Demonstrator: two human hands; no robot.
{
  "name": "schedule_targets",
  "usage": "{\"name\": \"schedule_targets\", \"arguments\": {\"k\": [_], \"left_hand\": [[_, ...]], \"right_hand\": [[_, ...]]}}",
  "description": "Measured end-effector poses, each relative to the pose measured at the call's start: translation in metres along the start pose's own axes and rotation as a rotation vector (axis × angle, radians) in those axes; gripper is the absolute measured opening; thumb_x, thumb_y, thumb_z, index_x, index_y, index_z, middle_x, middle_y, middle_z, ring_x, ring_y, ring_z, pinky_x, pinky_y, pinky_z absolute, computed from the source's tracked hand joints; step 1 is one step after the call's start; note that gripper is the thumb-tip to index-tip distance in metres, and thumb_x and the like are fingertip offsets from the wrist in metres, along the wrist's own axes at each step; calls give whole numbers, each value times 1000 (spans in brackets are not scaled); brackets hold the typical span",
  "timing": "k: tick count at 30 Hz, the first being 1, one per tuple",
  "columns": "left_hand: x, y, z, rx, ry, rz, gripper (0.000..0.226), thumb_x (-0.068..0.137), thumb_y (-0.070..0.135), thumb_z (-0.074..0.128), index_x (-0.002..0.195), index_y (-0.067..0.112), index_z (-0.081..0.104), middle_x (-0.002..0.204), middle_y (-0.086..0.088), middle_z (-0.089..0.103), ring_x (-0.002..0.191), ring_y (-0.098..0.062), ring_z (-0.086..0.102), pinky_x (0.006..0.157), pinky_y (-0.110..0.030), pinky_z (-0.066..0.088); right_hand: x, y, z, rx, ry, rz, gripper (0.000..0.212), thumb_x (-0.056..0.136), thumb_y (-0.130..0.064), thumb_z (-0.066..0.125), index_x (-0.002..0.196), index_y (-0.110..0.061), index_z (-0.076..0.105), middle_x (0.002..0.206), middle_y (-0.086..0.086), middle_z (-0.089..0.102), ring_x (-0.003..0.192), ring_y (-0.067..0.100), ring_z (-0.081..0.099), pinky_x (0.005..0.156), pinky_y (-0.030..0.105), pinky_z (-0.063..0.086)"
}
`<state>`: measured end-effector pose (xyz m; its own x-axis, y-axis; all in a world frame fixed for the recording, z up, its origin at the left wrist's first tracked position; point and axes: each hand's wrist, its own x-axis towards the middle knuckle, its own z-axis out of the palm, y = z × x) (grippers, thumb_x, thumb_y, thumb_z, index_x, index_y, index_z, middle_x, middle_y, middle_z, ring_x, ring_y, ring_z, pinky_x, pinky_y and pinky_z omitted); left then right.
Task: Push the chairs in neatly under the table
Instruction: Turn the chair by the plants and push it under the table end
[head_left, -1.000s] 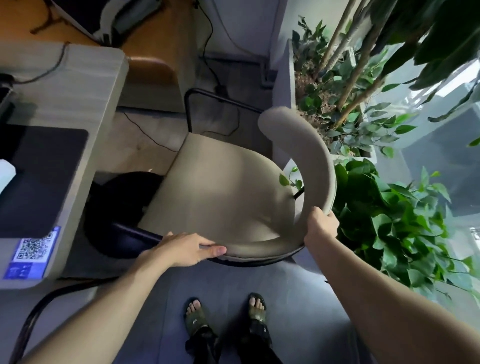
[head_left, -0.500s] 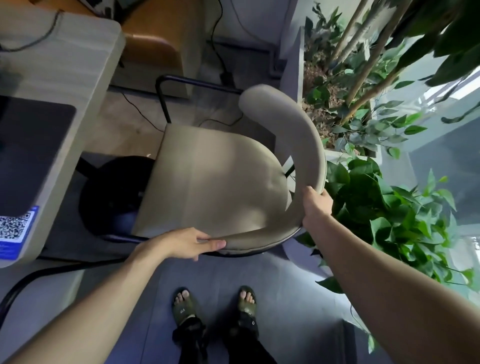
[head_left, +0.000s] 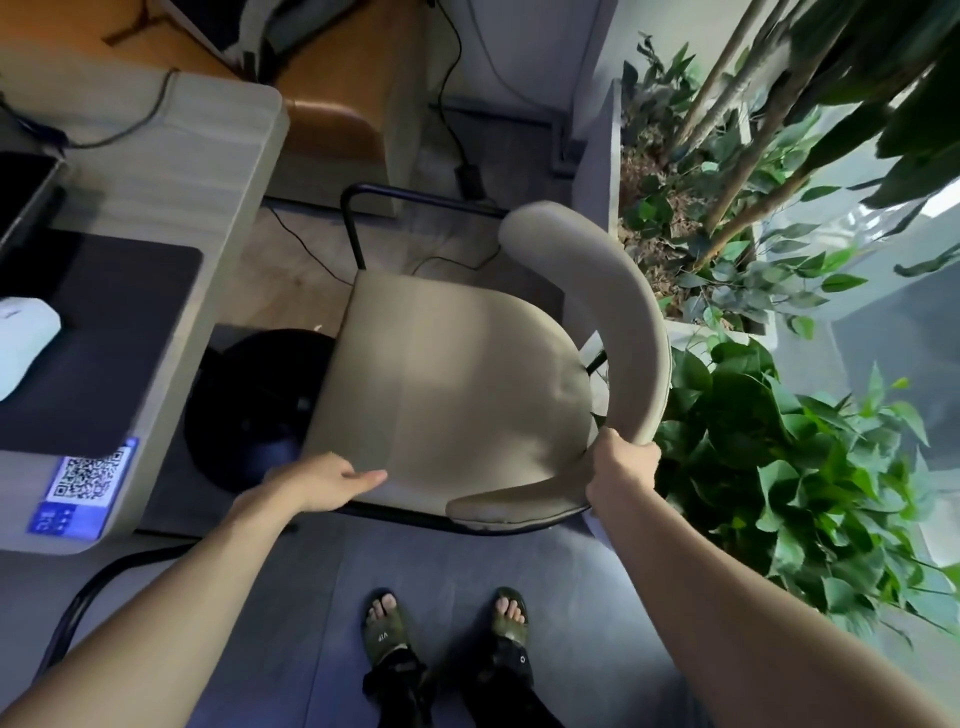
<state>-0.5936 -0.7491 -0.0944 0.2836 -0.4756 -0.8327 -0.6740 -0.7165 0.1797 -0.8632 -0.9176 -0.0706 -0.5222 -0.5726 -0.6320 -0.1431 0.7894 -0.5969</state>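
Note:
A beige padded chair with a curved backrest and a black metal frame stands in front of me, its seat facing the light wooden table on the left. My left hand holds the near left edge of the seat, fingers curled under it. My right hand is wrapped around the lower part of the backrest. The seat's left edge is close to the table's edge, not under it.
Leafy potted plants crowd the right side, close to the backrest. A black round object lies on the floor under the table's edge. On the table are a dark mat, a white mouse and a QR sticker. Cables run over the floor.
The view has shifted, so more of the table with the mouse shows. Both hands keep their hold; the chair seems turned slightly, its near backrest end now in front of my right wrist.

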Motion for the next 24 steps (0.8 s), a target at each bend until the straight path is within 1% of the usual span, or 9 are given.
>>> {"name": "schedule_targets", "arguments": {"k": [2,4,8,11,13,16,19,21,24], "left_hand": [[-1,-1,2,-31,-128,26,61,85,75,39,79,21,67,66,7,63,72,-15,60,72,-25,42],[-1,-3,5,13,-191,41,62,85,75,40,75,19,65,65,6,59,66,-13,55,68,-25,41],[2,2,4,99,-129,84,63,81,81,39,64,23,58,71,9,54,77,-16,54,78,-32,39],[1,11,3,97,-144,133,60,86,76,38,64,22,55,71,8,53,70,-12,50,67,-28,36],[0,16,3,104,-155,163,60,87,75,37,63,22,55,71,8,52,68,-10,49,66,-27,35],[-1,14,13,105,-176,166,59,89,73,37,64,22,53,71,9,51,67,-9,49,63,-24,34],[-6,12,19,109,-192,179,57,91,70,36,65,22,52,70,9,49,65,-6,47,58,-20,31],[-6,8,18,92,-200,178,57,90,71,37,65,23,53,69,9,49,62,-5,45,58,-20,31],[-6,0,13,60,-179,180,56,88,71,42,64,23,54,64,8,48,58,-6,44,56,-22,31]], "right_hand": [[3,2,3,7,30,-38,48,88,-23,55,134,-15,50,127,13,61,112,36,59,99,46,49],[3,1,4,24,36,-49,45,90,-19,52,135,-17,51,125,13,62,110,35,60,98,44,50],[6,-9,4,56,49,-66,41,91,-15,49,132,-15,52,113,13,60,92,29,55,91,37,49],[13,-21,4,29,47,-85,36,92,-15,48,128,-12,52,102,8,51,87,26,49,80,32,42],[16,-24,2,1,47,-83,35,93,-16,48,127,-13,52,102,7,50,88,26,49,79,31,40],[17,-17,-2,-40,46,-91,37,92,-16,47,129,-13,52,103,10,53,90,29,51,86,37,46],[13,-9,-6,-42,58,-92,35,93,-20,48,128,-14,52,107,14,57,88,30,50,81,35,43],[9,-6,-7,-38,58,-93,35,94,-23,50,128,-13,52,116,17,60,89,29,50,79,33,41],[2,-4,-3,-37,52,-83,35,95,-24,49,128,-13,51,122,17,60,101,34,56,86,38,44]]}}
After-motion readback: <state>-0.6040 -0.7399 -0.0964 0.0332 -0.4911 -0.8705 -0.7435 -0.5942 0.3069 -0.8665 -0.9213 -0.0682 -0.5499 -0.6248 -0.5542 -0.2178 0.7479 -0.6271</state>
